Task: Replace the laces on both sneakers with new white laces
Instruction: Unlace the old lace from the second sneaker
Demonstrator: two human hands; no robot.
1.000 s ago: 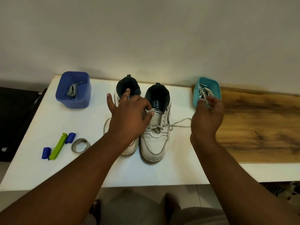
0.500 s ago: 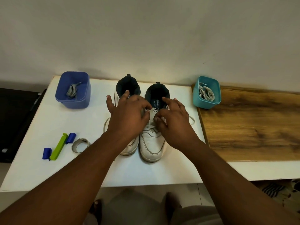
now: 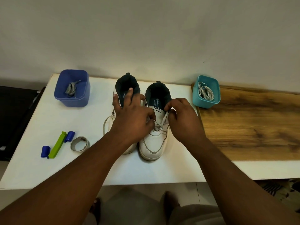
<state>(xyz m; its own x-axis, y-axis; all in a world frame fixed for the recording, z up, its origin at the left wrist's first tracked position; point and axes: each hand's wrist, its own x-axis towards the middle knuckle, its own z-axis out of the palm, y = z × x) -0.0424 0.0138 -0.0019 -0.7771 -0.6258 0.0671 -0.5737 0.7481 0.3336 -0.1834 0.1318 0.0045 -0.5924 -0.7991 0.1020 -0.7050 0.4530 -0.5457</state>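
A person's two forearms reach in from the near edge of a white table [image 3: 48,120] toward a pair of white sneakers standing side by side, toes pointing at the camera. The left hand [image 3: 131,117] lies across the left sneaker [image 3: 128,148], its fingers spread over the dark collar and its thumb and forefinger seemingly pinching a lace at the throat of the right sneaker [image 3: 154,140]. The right hand [image 3: 181,119] pinches the lace [image 3: 159,125] on that shoe's other side, close to the tongue.

The job looks to be in its early stages. The right sneaker has lacing only across its lower eyelets, and whether that lace is old or new cannot be told. A loop of lace [image 3: 106,125] hangs from the left sneaker onto the table. Both shoes appear to need more work.

On the near left lie a green clip [image 3: 56,146] with blue ends and a roll of tape [image 3: 80,143]. Farther back, a blue tub [image 3: 72,88] holds grey laces, apparently discarded, while a teal tub [image 3: 206,91] on the right holds coiled white laces [image 3: 206,93], presumably the new supply. A wooden board [image 3: 251,125] adjoins the table on the right. A plain pale wall [image 3: 146,38] stands behind.
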